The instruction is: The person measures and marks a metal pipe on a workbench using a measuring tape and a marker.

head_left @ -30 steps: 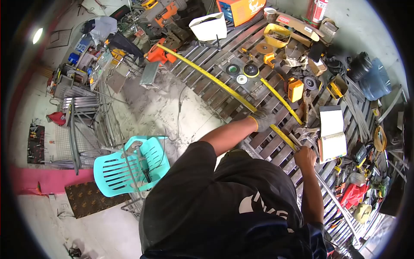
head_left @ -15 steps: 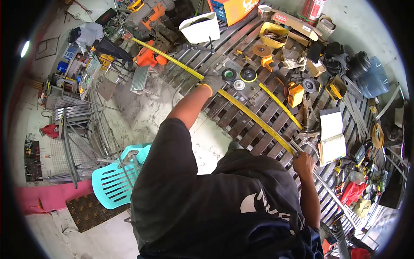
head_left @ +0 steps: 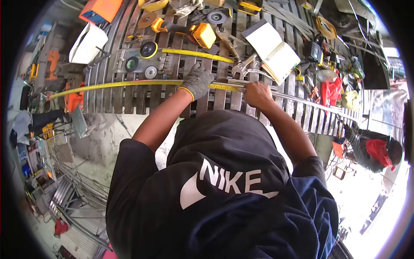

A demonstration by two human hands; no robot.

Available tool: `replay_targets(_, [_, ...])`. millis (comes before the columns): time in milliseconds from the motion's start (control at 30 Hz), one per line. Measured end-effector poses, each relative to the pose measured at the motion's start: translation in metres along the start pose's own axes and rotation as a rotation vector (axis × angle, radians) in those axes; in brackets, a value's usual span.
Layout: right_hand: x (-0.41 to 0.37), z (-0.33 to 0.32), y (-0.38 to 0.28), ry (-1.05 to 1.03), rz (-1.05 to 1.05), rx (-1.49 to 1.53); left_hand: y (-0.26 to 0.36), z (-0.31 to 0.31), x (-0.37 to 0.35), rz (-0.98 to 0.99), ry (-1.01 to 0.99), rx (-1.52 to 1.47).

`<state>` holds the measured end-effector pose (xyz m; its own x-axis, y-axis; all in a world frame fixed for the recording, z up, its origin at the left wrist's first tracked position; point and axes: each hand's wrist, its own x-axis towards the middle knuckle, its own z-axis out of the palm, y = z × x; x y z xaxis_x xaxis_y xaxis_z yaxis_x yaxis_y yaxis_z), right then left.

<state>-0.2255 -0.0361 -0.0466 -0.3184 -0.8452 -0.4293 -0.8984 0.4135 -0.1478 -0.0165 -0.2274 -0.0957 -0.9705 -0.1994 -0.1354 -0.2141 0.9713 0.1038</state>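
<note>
A long yellow tape measure blade (head_left: 142,83) stretches across the front of the slatted bench (head_left: 224,101), running left past its edge. My left hand (head_left: 197,81), in a grey knitted glove, is closed over the blade near its right part. Bare, my right hand (head_left: 258,95) is closed at the blade's right end, where a thin metal tube (head_left: 310,103) also runs under or beside the fingers and on to the right. Exactly how the fingers hold the two is hidden. Just behind my right hand lie locking pliers (head_left: 246,68). A second yellow strip (head_left: 198,54) lies farther back.
An open notebook (head_left: 278,54) lies behind my right hand. A cordless grinder (head_left: 185,30), several discs (head_left: 148,49) and a white container (head_left: 88,43) stand on the bench. Red cloth (head_left: 331,91) and small tools are at the right. Another person (head_left: 375,149) is at far right.
My view has swung to the right, and the bench now runs level across it. My hands are closer together, the left farther along the blade. Both stay on the tape measure.
</note>
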Motion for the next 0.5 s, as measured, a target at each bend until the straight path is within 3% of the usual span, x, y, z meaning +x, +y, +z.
replay_targets(267, [-0.002,-0.004,0.015,-0.008,-0.001,0.030,-0.003,0.018,0.000,0.060,-0.032,0.076])
replay_targets(367, [-0.001,-0.001,0.032,-0.039,0.039,-0.031,-0.011,0.021,-0.012,0.036,0.115,-0.025])
replay_targets(433, [-0.007,-0.008,0.040,-0.069,0.065,-0.037,-0.032,0.036,-0.025,0.063,0.097,-0.097])
replay_targets(467, [-0.007,-0.002,0.051,-0.044,-0.004,-0.060,-0.025,0.001,-0.035,-0.058,0.000,-0.052])
replay_targets(500, [-0.007,0.005,0.058,-0.022,0.002,-0.082,-0.053,0.024,-0.045,-0.045,0.057,-0.033])
